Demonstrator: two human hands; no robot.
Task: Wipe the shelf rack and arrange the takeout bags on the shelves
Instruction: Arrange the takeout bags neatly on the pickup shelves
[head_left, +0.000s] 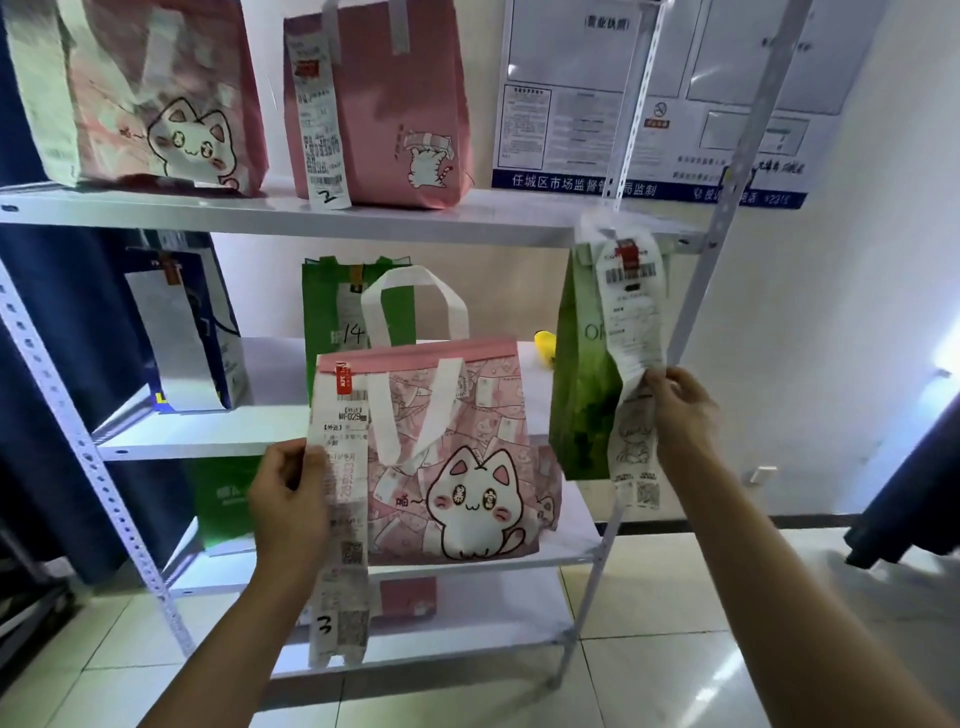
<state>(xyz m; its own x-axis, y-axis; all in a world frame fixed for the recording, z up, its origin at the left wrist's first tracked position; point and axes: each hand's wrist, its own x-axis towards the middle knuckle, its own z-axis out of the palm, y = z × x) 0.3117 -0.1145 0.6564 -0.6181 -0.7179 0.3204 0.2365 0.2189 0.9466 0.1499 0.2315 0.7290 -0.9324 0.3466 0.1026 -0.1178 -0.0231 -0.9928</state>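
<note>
A white metal shelf rack (363, 221) fills the view. On its third shelf stands a pink cat-print bag (457, 457) with white handles. A long receipt (340, 519) marked 3 hangs from the bag's left side, and my left hand (288, 499) pinches it. To the right a green bag (584, 374) hangs at the shelf's right end. It carries another long receipt (631, 332), and my right hand (680, 405) pinches that one near its lower half. Two pink bags (374, 104) stand on the top shelf, one tagged 2.
Behind the cat bag are a green bag (332, 306) marked 14, a blue-and-white bag (182, 322) and a yellow object (545, 345). Lower shelves hold another green bag (223, 499) and a pink item (408, 595). Notice boards (571, 104) hang on the wall. A dark curtain is at left.
</note>
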